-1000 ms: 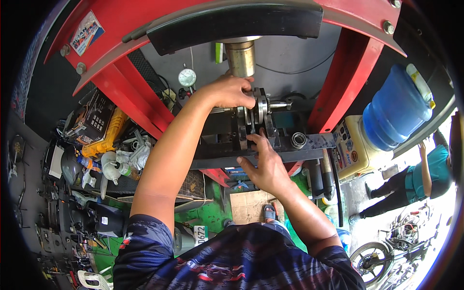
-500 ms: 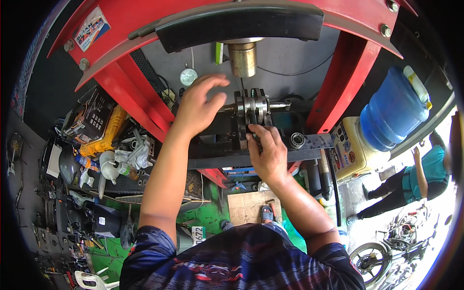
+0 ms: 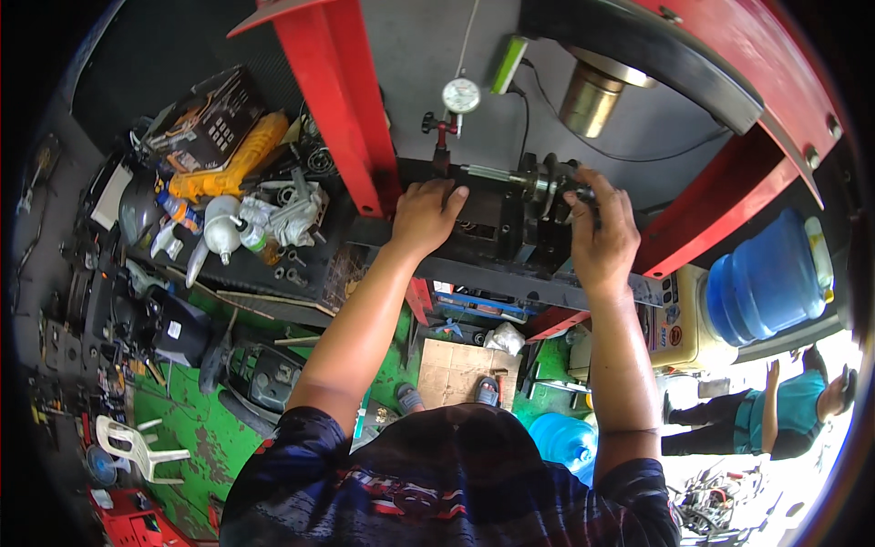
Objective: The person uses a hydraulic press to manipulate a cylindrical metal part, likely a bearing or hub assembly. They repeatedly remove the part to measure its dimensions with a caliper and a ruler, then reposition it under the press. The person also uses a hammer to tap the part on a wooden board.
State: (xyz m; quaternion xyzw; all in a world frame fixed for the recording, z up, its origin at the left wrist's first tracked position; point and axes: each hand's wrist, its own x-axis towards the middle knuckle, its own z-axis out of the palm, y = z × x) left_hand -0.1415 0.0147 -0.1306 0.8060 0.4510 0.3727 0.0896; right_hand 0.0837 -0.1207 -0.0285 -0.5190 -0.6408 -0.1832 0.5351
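A motorcycle crankshaft (image 3: 544,187) lies across black supports in the press frame, its long splined end pointing left. My right hand (image 3: 603,232) is closed about its right side, the fingers curled over the round web and hiding part of it. To the left, a dial gauge (image 3: 461,95) with a white face stands upright on a stand (image 3: 443,137) with a red clamp and a black knob. My left hand (image 3: 425,219) wraps its fingers around the stand's dark base, which they mostly cover. The gauge's contact with the shaft cannot be made out.
Red press uprights (image 3: 351,109) flank the work, and a brass-coloured ram (image 3: 591,98) hangs above right. Tools, bottles and a black box (image 3: 202,123) crowd the left bench. A blue water jug (image 3: 766,278) sits at right, with a person in teal (image 3: 779,415) beyond.
The view has swung left. My left hand has come down from the air to the gauge stand's base. My right hand has shifted from in front of the crankshaft to its right side.
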